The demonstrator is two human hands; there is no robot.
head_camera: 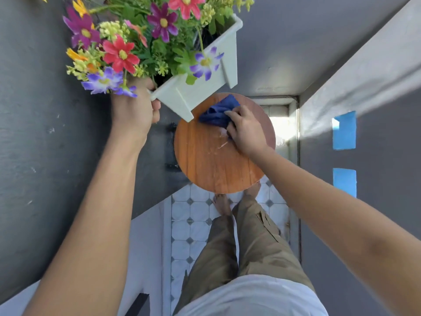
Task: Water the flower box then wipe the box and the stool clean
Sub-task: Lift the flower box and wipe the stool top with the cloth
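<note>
Two hands share the work, and the risk sits mostly with the left one. The left hand (136,110) is clenched on the near end of the flower box (200,87), fingers curled over the rim at one corner, and carries the whole box in the air, tilted, up and to the left of the stool (218,156). Held by one end only, the box could twist or slip out of that grip; whether its outside is wet cannot be told, but wetness would make a slip likelier. Its lowest corner hangs just over the far-left edge of the seat, near the cloth (218,110), so a small sag could knock it against the wood or into the wiping hand. The tilt also points the flowers (120,53) outward, and water or stems might spill from the box if it leans further.

The right hand (243,131) presses a bunched blue cloth onto the round wooden seat, fingers gripping the cloth near the far side. Pale streaks lie on the wood beside that hand, so the seat seems only partly wiped. Pushing hard near the rim could rock the stool, which stands on a tiled floor (196,224) right in front of the person's bare feet (222,204)
</note>
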